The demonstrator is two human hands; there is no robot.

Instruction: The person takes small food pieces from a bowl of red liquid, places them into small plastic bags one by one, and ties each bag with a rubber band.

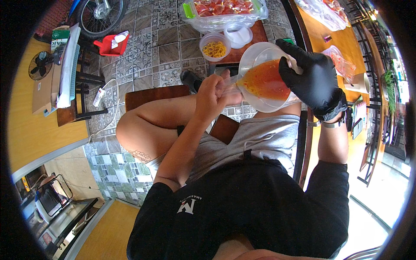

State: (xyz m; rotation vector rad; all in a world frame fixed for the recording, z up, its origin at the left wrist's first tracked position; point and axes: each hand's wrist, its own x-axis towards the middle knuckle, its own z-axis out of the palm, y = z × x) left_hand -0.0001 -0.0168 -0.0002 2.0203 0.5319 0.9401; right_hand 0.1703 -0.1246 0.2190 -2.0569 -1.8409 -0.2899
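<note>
My right hand (308,78), in a black glove, grips the rim side of a translucent plastic jug (256,48), which is tilted. Orange-red sauce (266,81) with small flecks lies inside it, reaching toward the left end. My bare left hand (216,92) holds a small clear plastic bag (229,84) at that end of the jug; how far the bag is filled cannot be made out. Beyond my hands, a round tub of yellow rubber bands (214,49) and a tub with a white piece inside (239,35) stand on a brown wooden stool (260,32).
A plastic-lined tray (224,19) of small red sauce bags lies ahead. At right, a wooden table (318,29) carries more bags and a cup (359,83). A red dustpan (112,45), a white power strip (98,97) and a motorcycle wheel (99,14) are on the left.
</note>
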